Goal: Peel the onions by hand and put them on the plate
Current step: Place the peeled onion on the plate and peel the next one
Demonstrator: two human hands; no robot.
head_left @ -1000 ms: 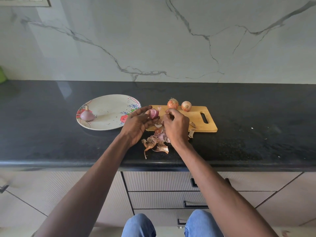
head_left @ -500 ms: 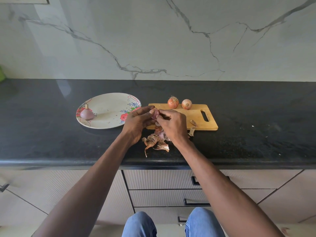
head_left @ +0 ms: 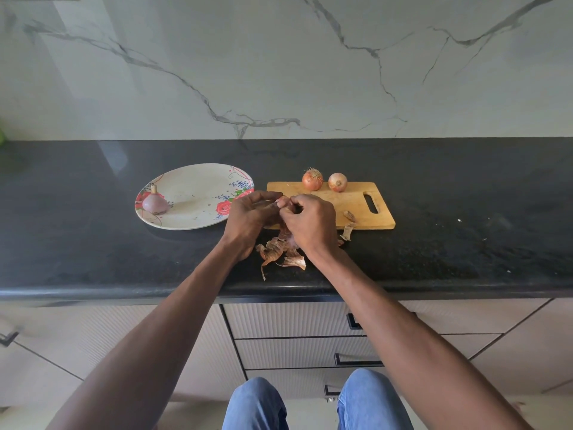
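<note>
Purple onion now hidden | hands (head_left: 283, 217) closed together | peels (head_left: 280, 251) unchanged

The left hand (head_left: 248, 217) and right hand (head_left: 310, 223) meet, fingers curled together over the near left corner of the wooden cutting board (head_left: 347, 206); whatever they hold is hidden between them. Two unpeeled onions (head_left: 312, 180) (head_left: 337, 182) sit side by side at the board's far edge. A peeled purple onion (head_left: 154, 203) rests on the left side of the floral plate (head_left: 198, 193), just beside the board. Dry onion skins (head_left: 279, 251) lie on the black table (head_left: 465, 237) beneath the hands.
</note>
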